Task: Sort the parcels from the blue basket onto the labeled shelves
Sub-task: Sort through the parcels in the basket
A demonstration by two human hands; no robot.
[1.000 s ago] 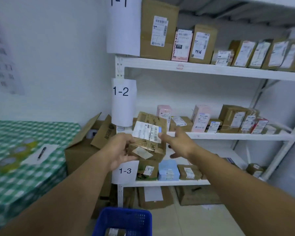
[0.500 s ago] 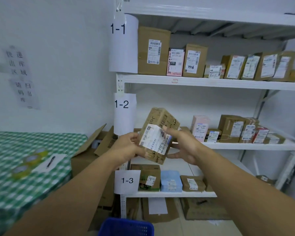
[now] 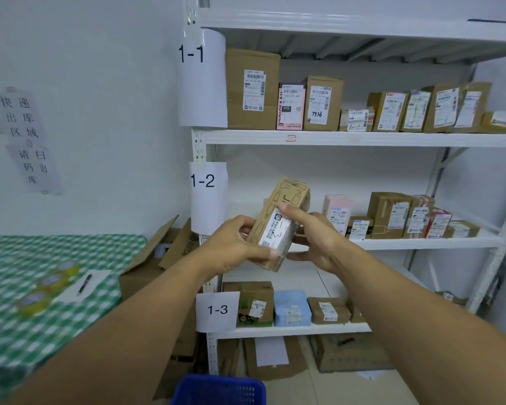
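Brown cardboard makes up the parcel (image 3: 288, 200), a small long box with a white label (image 3: 276, 233) stuck on one side. It is up in the air in front of the shelves (image 3: 362, 138). It is tipped to one side, about level with the sign that says 1-2 (image 3: 202, 181). The blue basket (image 3: 216, 390) is well below it.

Both hands hold the box. The left hand (image 3: 231, 247) grips the low end, with its fingers (image 3: 247, 226) curled round the edge and its thumb pressed on the front. The right hand (image 3: 316, 241) holds the other side, with one finger laid over the top of the label and its thumb under the box. So the fingers of both hands are clamped on the parcel.

I think the box is light, because it is small and is held up mostly with fingertips. The cardboard looks stiff and its corners are sharp, so it should not bend or squash. Plain cardboard is not slippery, but the shiny label may be.

Little bottle shapes seem to be drawn on the side. Something inside might break, so a soft set-down is best.

The long flat sides are a good place to hold it, near the middle so it does not tip. One hand could do that. Fingers should stay off the label so it can be read. The writing on it is too small for me to read.
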